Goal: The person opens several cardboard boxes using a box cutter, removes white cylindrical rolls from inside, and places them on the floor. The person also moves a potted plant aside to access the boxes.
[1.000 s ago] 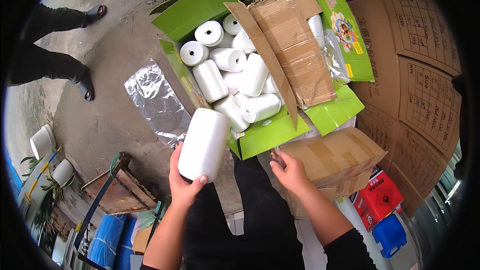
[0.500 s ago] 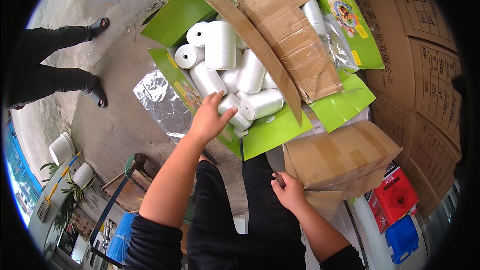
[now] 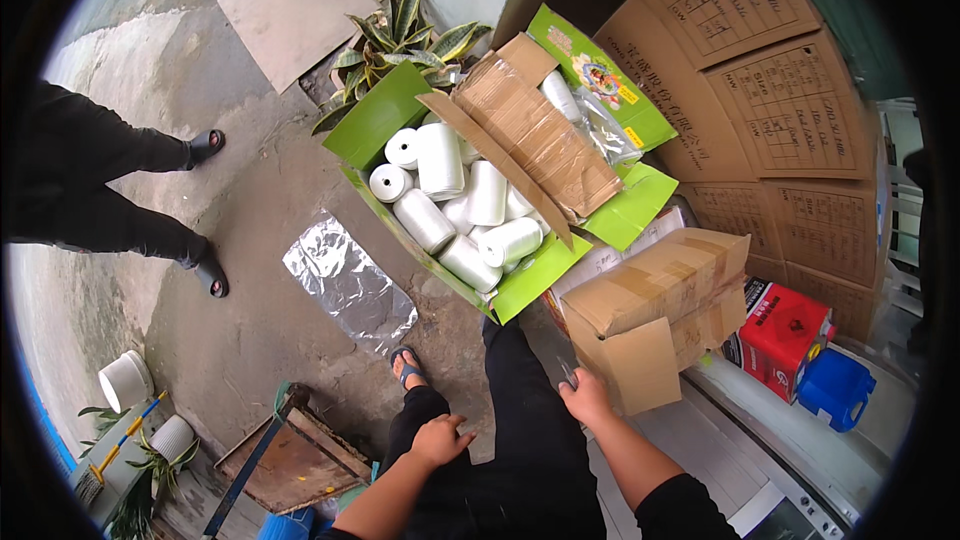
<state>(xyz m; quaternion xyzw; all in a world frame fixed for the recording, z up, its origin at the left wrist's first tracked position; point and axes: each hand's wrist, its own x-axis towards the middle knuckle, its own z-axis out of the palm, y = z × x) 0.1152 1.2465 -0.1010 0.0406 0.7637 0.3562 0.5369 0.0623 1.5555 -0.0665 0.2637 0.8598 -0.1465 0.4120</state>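
Note:
My left hand (image 3: pixel 440 441) hovers over my left thigh with nothing in it, its fingers loosely apart. My right hand (image 3: pixel 588 399) is closed round a small slim tool (image 3: pixel 570 377) beside my right leg; only its narrow grey end shows, so its kind is unclear. Ahead of both hands sits an open green box (image 3: pixel 553 273) with its flaps folded out. Several white spools (image 3: pixel 439 162), which look wound with thread, lie heaped inside it. A flattened piece of brown cardboard (image 3: pixel 540 140) leans across the box and hides part of the contents.
A taped brown carton (image 3: pixel 650 285) stands right of my knees, near a red can (image 3: pixel 782 337) and a blue jug (image 3: pixel 836 390). Large cartons (image 3: pixel 790 120) are stacked beyond. Clear plastic sheeting (image 3: pixel 350 285) lies on the floor. Another person's legs (image 3: pixel 120 180) are at left.
My left hand has drawn back from the spools to above my thigh. My right hand still grips the slim tool. The view has shifted, showing more floor and the whole plastic sheet.

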